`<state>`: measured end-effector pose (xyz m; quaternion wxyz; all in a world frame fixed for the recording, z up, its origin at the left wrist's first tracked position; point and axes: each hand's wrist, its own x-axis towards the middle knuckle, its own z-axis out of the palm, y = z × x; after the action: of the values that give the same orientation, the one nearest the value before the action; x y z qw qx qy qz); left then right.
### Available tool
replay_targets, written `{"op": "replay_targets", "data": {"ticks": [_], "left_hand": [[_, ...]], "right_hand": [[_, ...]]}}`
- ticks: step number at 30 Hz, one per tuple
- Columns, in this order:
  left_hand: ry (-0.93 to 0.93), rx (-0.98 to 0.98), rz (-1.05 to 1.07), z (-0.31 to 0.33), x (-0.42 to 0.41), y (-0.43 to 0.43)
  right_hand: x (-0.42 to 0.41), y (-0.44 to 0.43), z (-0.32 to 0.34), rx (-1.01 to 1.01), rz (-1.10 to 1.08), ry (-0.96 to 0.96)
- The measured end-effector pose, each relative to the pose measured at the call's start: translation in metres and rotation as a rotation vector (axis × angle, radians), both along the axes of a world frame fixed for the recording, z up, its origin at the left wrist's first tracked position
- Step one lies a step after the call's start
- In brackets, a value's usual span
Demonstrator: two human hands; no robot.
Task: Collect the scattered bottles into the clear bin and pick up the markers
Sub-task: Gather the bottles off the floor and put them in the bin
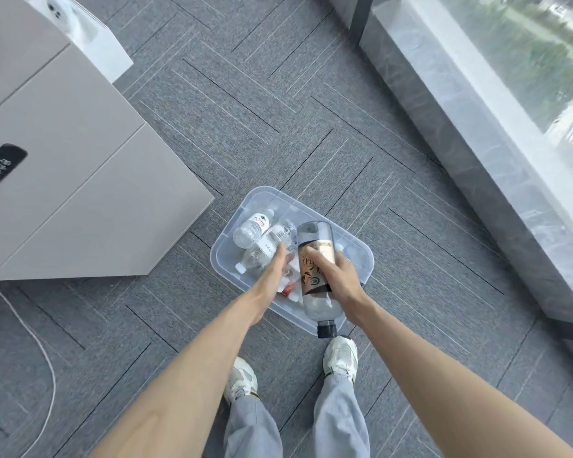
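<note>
A clear plastic bin [227, 246] sits on the grey carpet in front of my feet. Inside lie several empty clear water bottles, one with a red-lettered label [253, 227] at the far left. My right hand [336, 280] is shut on a large bottle with a brown-and-gold label [315, 259], held over the bin with its black cap [326, 329] pointing toward me. My left hand [273, 276] reaches into the bin with fingers extended over the bottles and holds nothing. A small red item [288, 288] lies in the bin below that hand. No markers are visible.
A grey cabinet with a keypad lock [0, 168] stands to the left. A white cable [47, 358] runs across the carpet at lower left. A marble window ledge [477, 166] runs along the right. My two white shoes [340, 355] are just behind the bin.
</note>
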<state>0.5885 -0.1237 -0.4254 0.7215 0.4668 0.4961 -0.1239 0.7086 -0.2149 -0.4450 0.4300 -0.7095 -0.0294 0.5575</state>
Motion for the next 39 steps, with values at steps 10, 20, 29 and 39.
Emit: {"op": "replay_targets", "data": {"ticks": [10, 20, 29, 39], "left_hand": [[0.112, 0.199, 0.186, -0.027, -0.021, 0.036], [0.231, 0.273, 0.149, -0.085, -0.024, 0.041], [0.228, 0.308, 0.108, -0.140, -0.019, 0.029], [0.247, 0.274, 0.110, -0.106, -0.019, 0.021]], "right_hand": [[0.011, -0.029, -0.036, -0.213, -0.152, -0.138], [-0.002, -0.008, -0.105, -0.318, -0.217, -0.133], [-0.010, -0.005, -0.159, -0.342, -0.203, -0.177], [-0.021, -0.021, -0.110, -0.335, -0.232, -0.268]]}}
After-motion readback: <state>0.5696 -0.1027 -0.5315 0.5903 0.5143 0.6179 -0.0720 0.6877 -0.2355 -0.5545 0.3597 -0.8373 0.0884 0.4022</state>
